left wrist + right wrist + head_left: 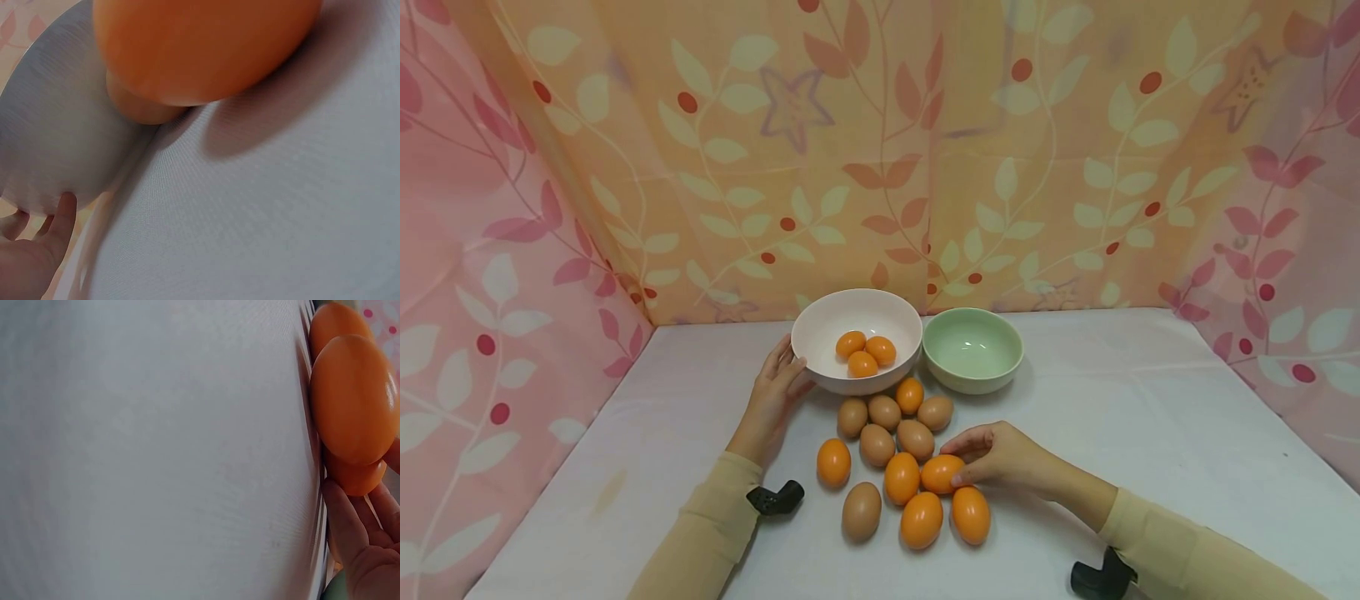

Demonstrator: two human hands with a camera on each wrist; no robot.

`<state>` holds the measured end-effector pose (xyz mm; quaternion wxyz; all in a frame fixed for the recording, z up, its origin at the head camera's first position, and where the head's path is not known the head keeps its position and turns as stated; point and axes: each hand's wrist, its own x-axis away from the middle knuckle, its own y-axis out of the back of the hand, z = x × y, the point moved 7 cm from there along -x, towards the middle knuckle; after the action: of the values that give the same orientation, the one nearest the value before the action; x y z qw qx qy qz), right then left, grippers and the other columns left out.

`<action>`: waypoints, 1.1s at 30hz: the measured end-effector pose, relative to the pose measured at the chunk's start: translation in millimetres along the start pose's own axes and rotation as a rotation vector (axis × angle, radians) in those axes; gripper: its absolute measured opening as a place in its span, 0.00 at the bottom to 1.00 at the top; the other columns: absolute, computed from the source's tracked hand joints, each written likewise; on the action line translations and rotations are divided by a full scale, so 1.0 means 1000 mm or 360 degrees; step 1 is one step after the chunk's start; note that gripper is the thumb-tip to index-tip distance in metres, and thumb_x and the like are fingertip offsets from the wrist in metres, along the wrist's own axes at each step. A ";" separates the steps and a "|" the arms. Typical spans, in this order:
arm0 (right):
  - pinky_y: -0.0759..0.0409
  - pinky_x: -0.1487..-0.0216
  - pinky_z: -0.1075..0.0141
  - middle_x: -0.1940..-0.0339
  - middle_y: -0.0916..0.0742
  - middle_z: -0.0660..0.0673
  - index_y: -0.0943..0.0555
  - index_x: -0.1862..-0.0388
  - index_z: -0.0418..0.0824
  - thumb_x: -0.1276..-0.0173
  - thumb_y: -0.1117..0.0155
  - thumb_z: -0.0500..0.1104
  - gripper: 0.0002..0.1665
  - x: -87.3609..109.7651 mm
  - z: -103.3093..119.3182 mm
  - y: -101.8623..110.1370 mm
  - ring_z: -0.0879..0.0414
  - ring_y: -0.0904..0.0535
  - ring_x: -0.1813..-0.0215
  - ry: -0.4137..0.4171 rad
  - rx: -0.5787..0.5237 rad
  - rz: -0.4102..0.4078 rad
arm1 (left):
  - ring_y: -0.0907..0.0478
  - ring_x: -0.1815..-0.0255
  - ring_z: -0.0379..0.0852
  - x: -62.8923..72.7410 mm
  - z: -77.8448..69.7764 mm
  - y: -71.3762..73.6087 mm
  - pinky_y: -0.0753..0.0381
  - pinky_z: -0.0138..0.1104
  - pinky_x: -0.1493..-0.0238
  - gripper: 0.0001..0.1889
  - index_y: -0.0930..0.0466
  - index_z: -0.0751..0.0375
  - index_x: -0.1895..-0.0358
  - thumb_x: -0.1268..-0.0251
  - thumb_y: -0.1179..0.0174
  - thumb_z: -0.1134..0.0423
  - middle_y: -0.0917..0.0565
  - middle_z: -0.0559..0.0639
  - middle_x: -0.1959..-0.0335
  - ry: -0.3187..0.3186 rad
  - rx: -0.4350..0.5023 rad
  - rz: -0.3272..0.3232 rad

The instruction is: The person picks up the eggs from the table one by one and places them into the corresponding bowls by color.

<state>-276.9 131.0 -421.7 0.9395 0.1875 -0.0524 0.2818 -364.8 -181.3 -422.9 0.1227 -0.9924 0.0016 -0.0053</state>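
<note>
My left hand (775,383) rests against the left side of a white bowl (811,354), its thumb and fingers touching the outer wall; the left wrist view shows fingertips (67,200) on that wall. Inside the bowl lie three orange eggs (862,364). My right hand (1007,458) pinches another glossy orange egg (940,474) between thumb and fingers, low among the eggs on the table. In the right wrist view this egg (355,478) is partly hidden behind a nearer orange egg (353,400).
A green bowl (973,387) stands right beside the white one. Several brown eggs (877,445) and orange eggs (921,521) lie on the white tablecloth (685,500) in front of the bowls. A patterned curtain (880,167) closes off the back.
</note>
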 end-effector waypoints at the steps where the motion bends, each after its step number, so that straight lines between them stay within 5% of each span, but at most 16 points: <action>1: 0.16 0.47 0.68 0.53 0.10 0.41 0.15 0.49 0.34 0.44 0.22 0.41 0.25 0.000 0.000 0.000 0.54 0.15 0.48 -0.0002 0.0005 -0.0007 | 0.45 0.20 0.45 0.000 0.000 0.000 0.34 0.49 0.25 0.34 0.53 0.49 0.19 0.23 0.50 0.64 0.51 0.47 0.17 0.0000 -0.0002 0.0000; 33: 0.15 0.45 0.63 0.48 0.11 0.44 0.16 0.44 0.37 0.41 0.25 0.45 0.26 0.002 0.018 0.015 0.56 0.16 0.49 -0.0038 0.0024 -0.0041 | 0.47 0.19 0.46 0.000 -0.001 -0.001 0.36 0.50 0.24 0.34 0.53 0.51 0.19 0.23 0.50 0.64 0.52 0.48 0.17 -0.0022 0.0007 0.0018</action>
<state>-283.5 137.3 -399.9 0.9409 0.1985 -0.0589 0.2680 -364.6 -181.0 -421.9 0.1250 -0.9921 0.0063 0.0023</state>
